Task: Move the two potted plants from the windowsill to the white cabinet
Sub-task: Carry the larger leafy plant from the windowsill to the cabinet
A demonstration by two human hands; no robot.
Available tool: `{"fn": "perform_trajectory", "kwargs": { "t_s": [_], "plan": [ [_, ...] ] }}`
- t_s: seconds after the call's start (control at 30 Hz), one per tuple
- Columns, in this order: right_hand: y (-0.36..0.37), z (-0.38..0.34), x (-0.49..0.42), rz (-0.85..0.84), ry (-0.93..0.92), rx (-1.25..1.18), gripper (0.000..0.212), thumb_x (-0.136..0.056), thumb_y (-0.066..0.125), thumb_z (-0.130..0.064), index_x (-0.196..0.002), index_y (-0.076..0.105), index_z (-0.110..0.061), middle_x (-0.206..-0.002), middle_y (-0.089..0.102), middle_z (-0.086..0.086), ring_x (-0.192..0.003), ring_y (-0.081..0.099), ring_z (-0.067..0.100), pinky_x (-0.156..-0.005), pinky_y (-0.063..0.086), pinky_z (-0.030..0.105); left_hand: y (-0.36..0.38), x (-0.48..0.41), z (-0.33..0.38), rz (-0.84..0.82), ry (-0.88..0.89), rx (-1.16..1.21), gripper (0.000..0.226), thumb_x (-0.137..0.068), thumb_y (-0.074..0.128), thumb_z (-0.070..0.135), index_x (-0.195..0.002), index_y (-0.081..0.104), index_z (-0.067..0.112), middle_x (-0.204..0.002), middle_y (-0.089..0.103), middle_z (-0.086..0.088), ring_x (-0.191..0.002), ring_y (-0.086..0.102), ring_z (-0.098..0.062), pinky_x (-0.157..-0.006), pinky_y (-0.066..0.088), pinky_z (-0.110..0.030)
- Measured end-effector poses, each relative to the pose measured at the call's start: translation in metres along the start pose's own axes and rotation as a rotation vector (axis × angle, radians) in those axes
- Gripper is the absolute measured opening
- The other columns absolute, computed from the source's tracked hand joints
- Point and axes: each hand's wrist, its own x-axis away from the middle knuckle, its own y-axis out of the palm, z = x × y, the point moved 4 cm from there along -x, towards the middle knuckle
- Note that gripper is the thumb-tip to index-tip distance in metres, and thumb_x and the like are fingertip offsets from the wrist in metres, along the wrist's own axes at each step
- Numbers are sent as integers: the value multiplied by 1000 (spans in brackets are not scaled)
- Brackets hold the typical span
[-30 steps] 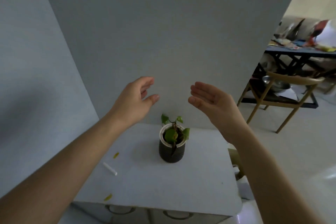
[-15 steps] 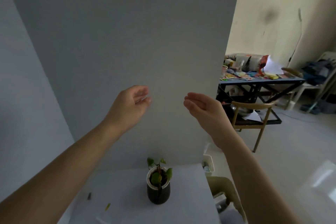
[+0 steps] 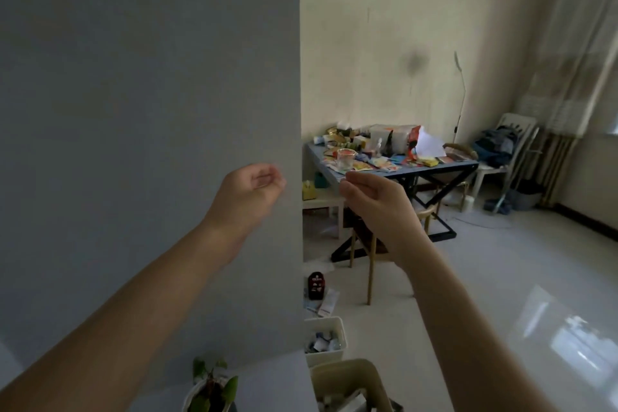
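I face the grey wall (image 3: 150, 110), with the white cabinet (image 3: 274, 381) cut off at the bottom edge of my view. My left hand (image 3: 249, 189) and right hand (image 3: 374, 199) hang raised before me, fingers loosely curled, holding nothing. One potted plant (image 3: 210, 391) stands on the cabinet. I judge one delivery done. Next I must turn toward the windowsill, not plainly in view, and fetch the other plant.
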Motion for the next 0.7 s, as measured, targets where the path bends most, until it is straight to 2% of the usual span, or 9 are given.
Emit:
{"fn": "perform_trajectory", "kwargs": {
  "t_s": [0.1,0.2,0.3,0.37,0.43,0.5,0.6,0.7],
  "plan": [
    [-58,4,-20,44,-18,-1,43,-93,70,-31,-134,64,-16,-113,74,-10,-92,71,0,-92,59,26,49,-13,28,-46,27,-4,30,-94,63,17,-123,65,10,-115,71,-1,-107,64,-12,-97,49,-28],
    [-118,6,-38,93,-41,17,44,-93,69,-32,-133,64,-15,-118,74,-6,-104,70,4,-99,56,29,104,-24,56,-90,56,-25,32,-95,60,12,-126,63,10,-120,69,-2,-115,63,-14,-106,48,-37],
    [-203,14,-48,171,-49,74,48,-93,68,-37,-135,62,-16,-119,72,-10,-103,66,-4,-89,54,15,188,-32,90,-178,84,-27,28,-95,60,11,-123,63,12,-122,68,-1,-117,61,-15,-107,46,-40],
    [-223,15,-52,176,-47,89,50,-93,68,-37,-137,61,-14,-116,71,-10,-102,64,-7,-81,52,9,209,-32,98,-185,94,-11,25,-95,60,10,-120,62,14,-122,67,-1,-118,61,-15,-108,45,-39],
    [-263,17,-50,216,-51,94,49,-93,68,-35,-136,61,-14,-107,69,-17,-100,64,-8,-82,53,10,253,-33,111,-229,126,1,28,-95,59,9,-122,63,12,-121,68,-1,-117,61,-15,-107,46,-36],
    [-306,19,-46,262,-51,109,45,-94,68,-34,-134,63,-14,-103,70,-20,-100,66,-5,-91,54,16,301,-32,124,-280,141,17,29,-95,58,9,-123,64,12,-120,68,0,-117,61,-16,-105,47,-34],
    [-363,23,-39,344,-5,126,48,-93,69,-34,-136,62,-13,-122,73,-2,-113,68,10,-105,52,32,363,-31,144,-376,152,53,31,-94,59,10,-125,63,13,-121,68,-3,-118,61,-19,-107,46,-40],
    [-421,29,-30,435,12,147,46,-93,70,-30,-135,62,-13,-116,74,-5,-108,69,6,-103,53,30,414,-35,162,-458,183,86,30,-93,59,13,-122,65,19,-119,68,4,-117,60,-15,-103,46,-33]
  ]
}}
